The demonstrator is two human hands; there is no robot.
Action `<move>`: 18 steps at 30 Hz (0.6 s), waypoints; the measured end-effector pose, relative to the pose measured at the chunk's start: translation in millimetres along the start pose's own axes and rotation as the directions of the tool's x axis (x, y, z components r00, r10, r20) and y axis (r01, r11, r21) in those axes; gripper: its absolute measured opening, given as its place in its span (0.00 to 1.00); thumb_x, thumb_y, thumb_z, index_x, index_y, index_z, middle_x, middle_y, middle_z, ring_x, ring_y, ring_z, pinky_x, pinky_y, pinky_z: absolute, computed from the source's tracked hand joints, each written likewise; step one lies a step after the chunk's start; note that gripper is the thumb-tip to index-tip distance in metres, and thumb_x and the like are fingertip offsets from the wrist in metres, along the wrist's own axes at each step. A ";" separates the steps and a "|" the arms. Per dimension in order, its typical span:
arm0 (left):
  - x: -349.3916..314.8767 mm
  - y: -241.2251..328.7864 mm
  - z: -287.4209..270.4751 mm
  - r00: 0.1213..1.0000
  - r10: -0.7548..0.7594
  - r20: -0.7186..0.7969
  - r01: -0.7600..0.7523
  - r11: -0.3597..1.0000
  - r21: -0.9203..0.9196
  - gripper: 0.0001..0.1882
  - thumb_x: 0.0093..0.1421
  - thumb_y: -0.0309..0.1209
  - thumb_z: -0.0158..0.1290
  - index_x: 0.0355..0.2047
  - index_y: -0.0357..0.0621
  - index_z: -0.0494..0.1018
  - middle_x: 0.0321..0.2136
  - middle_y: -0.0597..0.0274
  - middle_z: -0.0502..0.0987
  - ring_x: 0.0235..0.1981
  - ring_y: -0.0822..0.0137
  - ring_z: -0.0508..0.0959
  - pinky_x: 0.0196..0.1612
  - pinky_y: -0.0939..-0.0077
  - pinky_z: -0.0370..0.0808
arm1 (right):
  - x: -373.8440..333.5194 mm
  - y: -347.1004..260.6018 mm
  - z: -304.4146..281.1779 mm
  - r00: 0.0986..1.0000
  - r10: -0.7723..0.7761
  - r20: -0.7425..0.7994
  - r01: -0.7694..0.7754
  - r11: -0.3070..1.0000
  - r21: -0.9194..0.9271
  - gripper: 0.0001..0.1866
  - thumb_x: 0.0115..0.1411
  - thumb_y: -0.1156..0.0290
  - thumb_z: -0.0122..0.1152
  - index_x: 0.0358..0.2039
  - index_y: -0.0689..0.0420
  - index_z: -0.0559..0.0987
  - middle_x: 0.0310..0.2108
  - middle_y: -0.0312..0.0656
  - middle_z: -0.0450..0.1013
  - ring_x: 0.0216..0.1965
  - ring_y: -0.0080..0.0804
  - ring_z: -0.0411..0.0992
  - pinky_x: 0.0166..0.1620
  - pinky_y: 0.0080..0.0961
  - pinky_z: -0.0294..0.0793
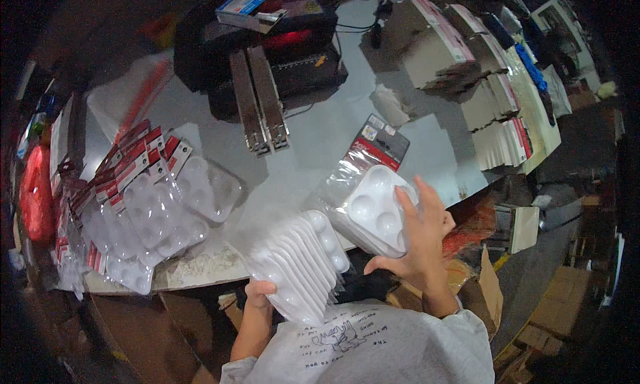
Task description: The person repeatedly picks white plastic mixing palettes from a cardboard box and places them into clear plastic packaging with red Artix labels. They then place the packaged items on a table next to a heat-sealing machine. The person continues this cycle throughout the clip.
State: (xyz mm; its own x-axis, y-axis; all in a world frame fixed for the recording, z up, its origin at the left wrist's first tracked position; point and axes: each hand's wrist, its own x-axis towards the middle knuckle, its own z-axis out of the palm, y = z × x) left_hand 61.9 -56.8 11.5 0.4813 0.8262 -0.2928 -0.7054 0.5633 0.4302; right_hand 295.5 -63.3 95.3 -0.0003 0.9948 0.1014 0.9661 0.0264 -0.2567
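A fanned stack of white plastic paint palettes (293,271) leans over the table's front edge, its lower left end gripped by my left hand (260,292). To its right lies a pile of similar palettes with round wells (373,204), with clear film about it and a red and black header card (381,143) at its far end. My right hand (421,241) reaches over the right side of that pile, fingers spread and thumb apart. Some fingertips overlap the top palette; whether they touch it, I cannot tell.
Bagged palettes with red cards (150,204) are heaped at the table's left. A dark machine with two metal rails (257,104) stands at the back, a small blue and white box (250,11) on top. Stacks of cards (500,144) line the right, above an open cardboard box (490,284).
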 end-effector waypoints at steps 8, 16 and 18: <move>-34.3 14.0 -25.0 0.988 0.146 -0.045 -0.147 0.989 -0.032 0.48 0.33 0.42 0.58 0.54 0.29 0.56 0.47 0.42 0.67 0.46 0.51 0.72 0.50 0.59 0.70 | -19.2 -69.0 31.1 0.987 -0.109 0.118 -0.034 0.580 0.814 0.28 0.54 0.66 0.58 0.53 0.61 0.62 0.48 0.55 0.65 0.44 0.45 0.69 0.41 0.30 0.71; -46.6 13.9 -33.0 0.985 0.167 -0.052 -0.170 0.984 -0.054 0.46 0.34 0.40 0.58 0.54 0.29 0.57 0.47 0.43 0.68 0.45 0.52 0.72 0.50 0.59 0.70 | -24.3 -93.0 32.1 0.998 0.036 0.051 -0.062 0.627 0.776 0.19 0.59 0.73 0.48 0.50 0.64 0.64 0.37 0.50 0.73 0.41 0.38 0.72 0.42 0.27 0.71; -47.4 13.8 -33.5 0.984 0.169 -0.057 -0.173 0.983 -0.065 0.46 0.34 0.40 0.58 0.53 0.29 0.57 0.47 0.43 0.68 0.45 0.52 0.72 0.50 0.60 0.70 | -18.6 -98.1 32.6 0.970 0.235 0.067 -0.124 0.238 0.963 0.20 0.60 0.74 0.47 0.53 0.64 0.62 0.40 0.46 0.72 0.43 0.30 0.71 0.45 0.25 0.69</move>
State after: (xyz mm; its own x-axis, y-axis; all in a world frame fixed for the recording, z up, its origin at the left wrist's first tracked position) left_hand 11.9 -88.2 2.7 0.3245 0.9084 -0.2638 -0.8104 0.4108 0.4177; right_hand 192.3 -81.2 87.3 0.2099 0.9774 -0.0262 -0.0188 -0.0227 -0.9996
